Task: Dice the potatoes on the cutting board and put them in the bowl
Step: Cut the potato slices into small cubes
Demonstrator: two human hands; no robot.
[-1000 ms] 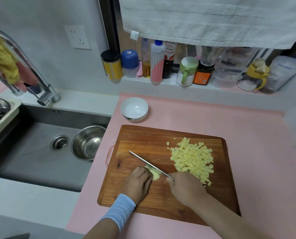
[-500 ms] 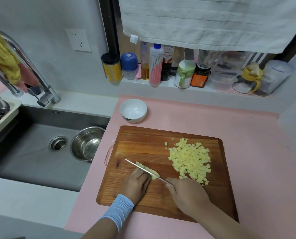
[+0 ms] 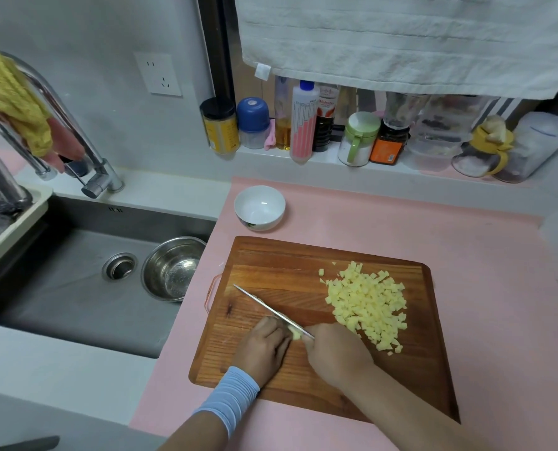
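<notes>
Head view: on the board (image 3: 271, 255), left hand (image 3: 264, 348) pinches a small potato stub (image 3: 295, 334), right hand (image 3: 336, 353) grips the knife (image 3: 264, 304) against it; dice (image 3: 368, 304) sit right, bowl (image 3: 259, 206) beyond. Blade so near fingers (image 3: 272, 324) may cut them.

A pale grey wall (image 3: 85, 102) runs along the far side, with a white socket (image 3: 158, 74) on it. Right of the socket stands a dark window frame (image 3: 214, 60), and a white towel (image 3: 401, 37) hangs across the top right. Below the towel, a white ledge (image 3: 323, 166) carries a row of jars and bottles (image 3: 303, 122). A pink mat (image 3: 466, 249) covers the counter on the right. On the left is a steel sink (image 3: 69, 307) with a drain (image 3: 120, 266) and a metal basin (image 3: 172, 268) inside. A yellow cloth (image 3: 14, 99) hangs over the tap (image 3: 103, 182). A white worktop (image 3: 59, 359) runs along the near left.
</notes>
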